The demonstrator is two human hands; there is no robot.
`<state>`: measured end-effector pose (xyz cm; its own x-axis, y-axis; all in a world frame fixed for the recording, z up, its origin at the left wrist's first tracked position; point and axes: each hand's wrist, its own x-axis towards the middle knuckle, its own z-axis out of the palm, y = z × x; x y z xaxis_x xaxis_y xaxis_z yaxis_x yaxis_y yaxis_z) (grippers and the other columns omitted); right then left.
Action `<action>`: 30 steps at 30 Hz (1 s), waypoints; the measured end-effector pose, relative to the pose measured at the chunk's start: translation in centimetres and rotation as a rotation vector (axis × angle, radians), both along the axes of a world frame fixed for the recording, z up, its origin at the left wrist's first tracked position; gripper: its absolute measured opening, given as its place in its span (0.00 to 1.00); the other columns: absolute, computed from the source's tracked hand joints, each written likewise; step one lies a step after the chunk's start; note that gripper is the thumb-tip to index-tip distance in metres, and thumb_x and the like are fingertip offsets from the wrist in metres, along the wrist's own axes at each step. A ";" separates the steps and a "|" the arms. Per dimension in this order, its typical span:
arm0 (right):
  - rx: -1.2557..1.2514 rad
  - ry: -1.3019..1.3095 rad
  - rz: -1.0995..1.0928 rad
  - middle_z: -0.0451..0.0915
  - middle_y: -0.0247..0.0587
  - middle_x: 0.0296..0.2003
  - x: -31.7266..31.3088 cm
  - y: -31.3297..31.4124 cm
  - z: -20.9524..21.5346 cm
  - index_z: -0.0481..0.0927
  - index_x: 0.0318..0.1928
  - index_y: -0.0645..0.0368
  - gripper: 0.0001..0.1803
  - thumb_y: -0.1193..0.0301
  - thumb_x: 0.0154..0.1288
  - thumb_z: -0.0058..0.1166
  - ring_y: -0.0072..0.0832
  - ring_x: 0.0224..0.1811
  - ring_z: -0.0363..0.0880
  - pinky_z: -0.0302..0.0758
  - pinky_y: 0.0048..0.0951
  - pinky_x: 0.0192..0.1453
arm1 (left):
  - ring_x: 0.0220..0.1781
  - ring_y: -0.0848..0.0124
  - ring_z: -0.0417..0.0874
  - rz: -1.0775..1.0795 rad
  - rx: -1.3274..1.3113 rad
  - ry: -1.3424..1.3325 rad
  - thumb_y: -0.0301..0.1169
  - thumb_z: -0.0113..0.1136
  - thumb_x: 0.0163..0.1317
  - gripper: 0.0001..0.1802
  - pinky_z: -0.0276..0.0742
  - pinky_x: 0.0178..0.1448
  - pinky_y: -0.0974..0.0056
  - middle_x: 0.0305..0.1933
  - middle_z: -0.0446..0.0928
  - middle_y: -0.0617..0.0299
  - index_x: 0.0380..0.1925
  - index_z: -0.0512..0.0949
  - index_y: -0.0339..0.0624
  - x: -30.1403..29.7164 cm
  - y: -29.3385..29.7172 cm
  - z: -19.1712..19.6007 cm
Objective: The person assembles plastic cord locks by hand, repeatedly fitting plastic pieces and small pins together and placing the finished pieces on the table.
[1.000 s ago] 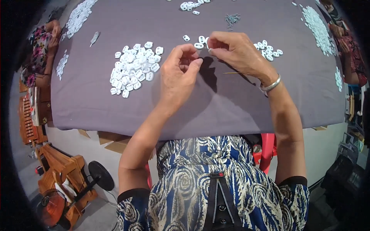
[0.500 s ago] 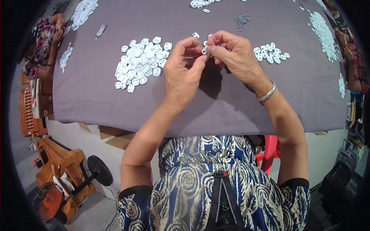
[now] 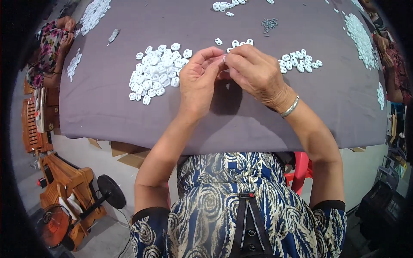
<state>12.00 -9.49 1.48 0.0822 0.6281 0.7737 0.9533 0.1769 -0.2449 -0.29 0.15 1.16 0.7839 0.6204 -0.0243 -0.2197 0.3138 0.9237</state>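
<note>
Both hands, left hand (image 3: 198, 81) and right hand (image 3: 254, 71), pinched one small white plastic piece (image 3: 224, 58) between fingertips, mid-table (image 3: 103, 112). Two loose white heaps lay beside: a big pile (image 3: 157, 71), a smaller cluster (image 3: 299, 63).

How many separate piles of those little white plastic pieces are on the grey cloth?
About 7: big pile left of the hands, small one right, top centre, two far left, two far right. More may lie beyond view.

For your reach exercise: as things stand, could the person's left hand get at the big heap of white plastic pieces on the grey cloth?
Probably yes. The left hand sits just right of the big heap on the grey cloth, with nothing between them. Its fingertips are busy, though, pinching a small white piece together with the right hand.
</note>
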 end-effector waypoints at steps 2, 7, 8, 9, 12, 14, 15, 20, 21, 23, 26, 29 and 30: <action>-0.021 0.017 -0.001 0.75 0.35 0.31 -0.1 0.0 0.0 0.75 0.31 0.57 0.07 0.76 0.49 0.58 0.33 0.30 0.79 0.78 0.30 0.31 | 0.40 0.77 0.79 -0.009 -0.086 -0.057 0.21 0.54 0.64 0.12 0.76 0.44 0.74 0.40 0.77 0.62 0.47 0.73 0.34 -0.1 0.1 0.3; -0.076 0.182 0.015 0.75 0.36 0.31 0.0 -0.1 -0.1 0.75 0.32 0.57 0.08 0.77 0.51 0.58 0.33 0.29 0.79 0.77 0.30 0.31 | 0.39 0.77 0.79 0.013 0.019 -0.056 0.18 0.53 0.62 0.12 0.77 0.44 0.74 0.39 0.78 0.59 0.47 0.72 0.33 0.1 0.1 -0.1; -0.110 0.244 0.047 0.74 0.36 0.31 0.1 -0.1 0.1 0.75 0.34 0.58 0.08 0.77 0.51 0.58 0.33 0.29 0.78 0.77 0.30 0.31 | 0.38 0.77 0.80 0.004 0.038 -0.025 0.17 0.53 0.62 0.13 0.77 0.43 0.74 0.39 0.78 0.59 0.47 0.72 0.33 0.1 0.2 -0.1; -0.145 0.306 0.078 0.74 0.37 0.31 0.2 -0.2 0.3 0.75 0.35 0.59 0.09 0.78 0.52 0.57 0.33 0.28 0.78 0.76 0.30 0.30 | 0.38 0.77 0.80 0.004 0.038 -0.024 0.17 0.53 0.62 0.13 0.77 0.43 0.74 0.39 0.78 0.59 0.47 0.72 0.33 0.1 0.2 -0.1; -0.218 0.486 0.116 0.74 0.38 0.31 0.6 -0.3 1.3 0.75 0.38 0.60 0.11 0.78 0.52 0.57 0.34 0.28 0.78 0.75 0.30 0.30 | 0.37 0.77 0.80 0.040 0.100 0.020 0.17 0.53 0.62 0.14 0.77 0.43 0.74 0.38 0.79 0.59 0.48 0.71 0.34 0.0 0.4 -0.2; -0.241 0.488 0.107 0.74 0.39 0.30 1.3 -0.5 1.2 0.77 0.38 0.59 0.10 0.77 0.54 0.56 0.36 0.28 0.77 0.75 0.31 0.31 | 0.37 0.77 0.80 0.033 0.219 0.036 0.17 0.54 0.61 0.15 0.77 0.42 0.74 0.36 0.79 0.60 0.48 0.71 0.34 0.0 0.2 0.0; -0.223 0.407 0.139 0.75 0.40 0.30 1.6 -0.3 0.7 0.77 0.37 0.59 0.08 0.76 0.55 0.56 0.38 0.28 0.77 0.75 0.32 0.32 | 0.37 0.77 0.80 0.024 0.216 0.030 0.17 0.54 0.61 0.15 0.77 0.42 0.74 0.36 0.79 0.60 0.48 0.71 0.34 -0.1 0.2 0.0; -0.266 0.460 0.135 0.77 0.46 0.27 1.3 -0.2 0.4 0.76 0.33 0.61 0.04 0.74 0.59 0.53 0.43 0.28 0.78 0.74 0.35 0.32 | 0.37 0.77 0.80 0.060 0.396 0.097 0.17 0.56 0.60 0.19 0.76 0.42 0.73 0.35 0.79 0.60 0.51 0.68 0.33 -0.5 -0.1 0.2; -0.268 0.453 0.120 0.77 0.46 0.27 1.3 -0.4 0.5 0.76 0.33 0.61 0.04 0.74 0.59 0.53 0.43 0.28 0.78 0.74 0.35 0.32 | 0.36 0.77 0.79 0.068 0.405 0.124 0.17 0.56 0.60 0.19 0.77 0.42 0.73 0.34 0.79 0.60 0.52 0.68 0.33 -0.4 -0.1 0.4; -0.349 0.739 0.133 0.77 0.47 0.26 0.9 -0.4 0.5 0.76 0.33 0.62 0.05 0.73 0.60 0.53 0.43 0.27 0.78 0.73 0.35 0.30 | 0.36 0.77 0.79 0.065 0.369 0.115 0.17 0.56 0.60 0.18 0.77 0.41 0.73 0.35 0.79 0.59 0.51 0.68 0.33 -0.4 -0.1 0.5; -0.330 0.686 0.107 0.76 0.48 0.24 0.5 -0.3 0.6 0.74 0.33 0.63 0.05 0.73 0.61 0.52 0.43 0.27 0.78 0.72 0.36 0.29 | 0.37 0.76 0.79 0.044 0.290 0.096 0.16 0.56 0.60 0.19 0.78 0.41 0.72 0.36 0.78 0.58 0.52 0.68 0.35 -0.5 -0.1 0.5; -0.327 0.657 0.089 0.76 0.48 0.24 0.5 -0.6 1.0 0.73 0.33 0.64 0.06 0.73 0.61 0.51 0.43 0.26 0.77 0.72 0.37 0.29 | 0.37 0.76 0.78 0.021 0.267 0.044 0.16 0.56 0.60 0.18 0.78 0.40 0.72 0.36 0.78 0.59 0.51 0.69 0.35 -0.4 -0.2 0.5; -0.311 0.660 0.094 0.75 0.45 0.22 0.5 -0.6 0.9 0.73 0.33 0.64 0.06 0.73 0.61 0.51 0.35 0.24 0.74 0.71 0.33 0.29 | 0.37 0.76 0.78 0.009 0.229 0.049 0.16 0.56 0.60 0.18 0.77 0.40 0.71 0.36 0.78 0.59 0.50 0.69 0.35 -0.3 -0.2 0.5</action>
<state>12.48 -10.12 2.36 0.4041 0.8380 0.3666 0.5740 0.0798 -0.8150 -0.63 -0.02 1.64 0.7796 0.6212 0.0798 -0.1747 0.0934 0.9802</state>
